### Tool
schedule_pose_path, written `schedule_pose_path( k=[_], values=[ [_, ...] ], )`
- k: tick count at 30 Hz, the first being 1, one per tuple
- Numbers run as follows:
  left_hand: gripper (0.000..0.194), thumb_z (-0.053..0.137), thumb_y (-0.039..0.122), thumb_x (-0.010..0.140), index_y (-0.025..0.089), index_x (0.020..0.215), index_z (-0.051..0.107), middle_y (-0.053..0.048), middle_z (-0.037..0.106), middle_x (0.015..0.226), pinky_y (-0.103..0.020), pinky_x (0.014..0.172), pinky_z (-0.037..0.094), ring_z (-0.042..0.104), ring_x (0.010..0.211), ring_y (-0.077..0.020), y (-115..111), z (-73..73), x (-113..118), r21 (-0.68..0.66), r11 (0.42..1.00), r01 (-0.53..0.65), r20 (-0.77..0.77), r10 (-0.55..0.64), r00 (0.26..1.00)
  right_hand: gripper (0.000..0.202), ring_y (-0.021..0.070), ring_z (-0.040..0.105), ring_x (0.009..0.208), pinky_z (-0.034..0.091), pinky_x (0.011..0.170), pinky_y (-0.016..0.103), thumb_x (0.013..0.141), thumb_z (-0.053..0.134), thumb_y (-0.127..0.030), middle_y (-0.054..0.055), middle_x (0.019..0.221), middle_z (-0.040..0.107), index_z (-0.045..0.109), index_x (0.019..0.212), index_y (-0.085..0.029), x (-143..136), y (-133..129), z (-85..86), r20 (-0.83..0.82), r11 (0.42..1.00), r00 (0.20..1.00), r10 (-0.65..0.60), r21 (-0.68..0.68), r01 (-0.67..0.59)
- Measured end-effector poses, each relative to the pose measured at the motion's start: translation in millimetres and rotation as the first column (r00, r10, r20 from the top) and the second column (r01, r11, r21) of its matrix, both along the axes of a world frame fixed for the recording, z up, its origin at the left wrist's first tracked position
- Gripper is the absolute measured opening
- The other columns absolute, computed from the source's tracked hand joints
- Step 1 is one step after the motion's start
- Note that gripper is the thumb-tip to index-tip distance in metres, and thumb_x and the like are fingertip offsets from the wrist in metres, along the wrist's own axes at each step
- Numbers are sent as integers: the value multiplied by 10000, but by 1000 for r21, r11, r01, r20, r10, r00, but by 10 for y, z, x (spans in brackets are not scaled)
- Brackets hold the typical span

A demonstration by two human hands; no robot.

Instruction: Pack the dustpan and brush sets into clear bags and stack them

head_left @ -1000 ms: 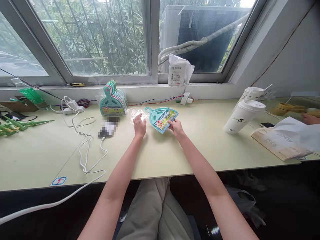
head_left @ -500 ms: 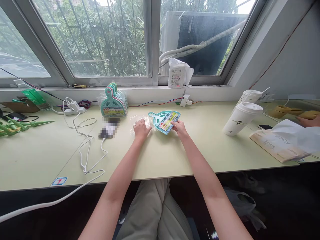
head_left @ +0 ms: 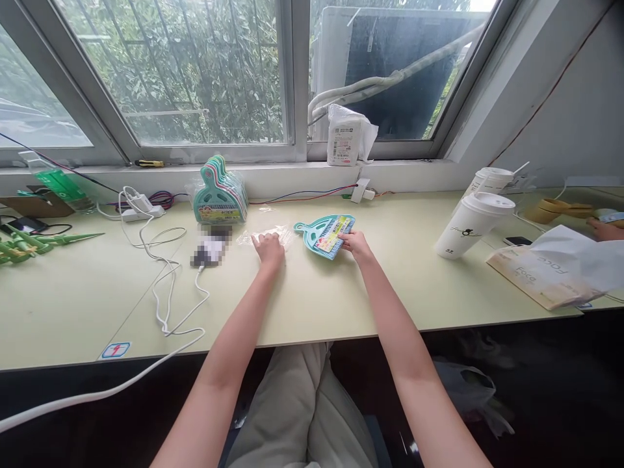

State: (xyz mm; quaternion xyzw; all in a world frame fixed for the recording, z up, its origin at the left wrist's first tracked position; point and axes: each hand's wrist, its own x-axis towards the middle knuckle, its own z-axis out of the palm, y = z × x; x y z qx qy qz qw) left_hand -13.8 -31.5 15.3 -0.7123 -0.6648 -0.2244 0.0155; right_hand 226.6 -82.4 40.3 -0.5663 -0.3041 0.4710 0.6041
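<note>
My right hand (head_left: 357,247) grips the wide edge of a small turquoise dustpan set (head_left: 324,235), fingers and thumb closed on it. A yellow and blue printed label covers part of its face, and its holed handle points left. To its left, my left hand (head_left: 270,251) is closed on a crumpled clear plastic bag (head_left: 248,238) lying on the table; part of the bag is hidden beneath the fingers. Farther back on the left, a stack of similar dustpan sets (head_left: 219,192), turquoise and pink, stands in clear wrapping against the wall below the window.
A blurred-out device (head_left: 211,247) with a white cable (head_left: 168,279) lies left of my hands. Paper cups (head_left: 470,227) and a tissue pack (head_left: 531,266) stand to the right. A green-labelled bottle (head_left: 63,185) is at far left. Another person's hand (head_left: 607,229) shows at the right edge.
My left hand has slid left with the plastic bag, away from the dustpan set. My right hand and the dustpan set have shifted slightly right.
</note>
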Motion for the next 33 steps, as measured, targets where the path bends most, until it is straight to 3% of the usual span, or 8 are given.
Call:
schedule_pose_path(
  k=[3, 11, 20, 27, 30, 33],
  values=[
    [271, 495, 167, 789, 186, 993, 672, -133, 672, 1001, -484, 1140, 107, 518, 1101, -308, -7, 1, -19, 47, 999, 3, 42, -5, 999, 120, 163, 697, 680, 594, 695, 303, 762, 603, -20, 76, 802, 738, 646, 830, -110, -36, 8, -14, -3, 1000, 1000, 16, 19, -16],
    [232, 481, 261, 881, 194, 940, 695, -118, 690, 907, -448, 1089, 225, 558, 1012, -290, -27, 61, -28, 241, 970, -27, 231, -30, 973, 138, 179, 711, 717, 590, 731, 318, 751, 662, -57, 91, 852, 749, 687, 875, -112, -200, -17, -12, -27, 950, 950, 312, 23, -311],
    [273, 458, 343, 918, 212, 903, 698, -93, 699, 956, -490, 1144, 118, 550, 1051, -270, -12, 31, 45, 339, 939, 55, 342, -178, 923, 112, 173, 710, 719, 607, 700, 288, 757, 637, -3, 83, 785, 739, 657, 804, -102, -288, 79, -184, -193, 997, 978, 73, 13, -72],
    [295, 425, 372, 940, 262, 900, 696, -36, 696, 1042, -501, 1174, 3, 523, 1152, -236, -122, 114, 144, 429, 879, 210, 329, -368, 870, 87, 180, 715, 758, 612, 690, 286, 776, 646, -47, 83, 841, 744, 656, 829, -116, -404, 55, -167, -226, 974, 951, 211, 128, -186],
    [281, 466, 408, 919, 262, 1062, 660, -60, 555, 1329, -494, 1179, 11, 383, 1331, -246, -205, 181, 199, 493, 857, 152, 380, -369, 848, 79, 173, 712, 756, 611, 736, 310, 787, 643, -68, 70, 847, 745, 657, 837, -127, -435, 43, -136, -241, 970, 948, 206, 180, -165],
    [643, 576, 479, 845, 236, 1406, 376, -112, 200, 1564, -478, 1179, 98, 150, 1453, -264, -235, 238, 223, 523, 850, -61, 589, -309, 746, 84, 173, 710, 788, 599, 808, 333, 785, 664, -104, 61, 883, 745, 653, 860, -140, -438, 30, -117, -262, 960, 945, 198, 245, -133]
  ],
)
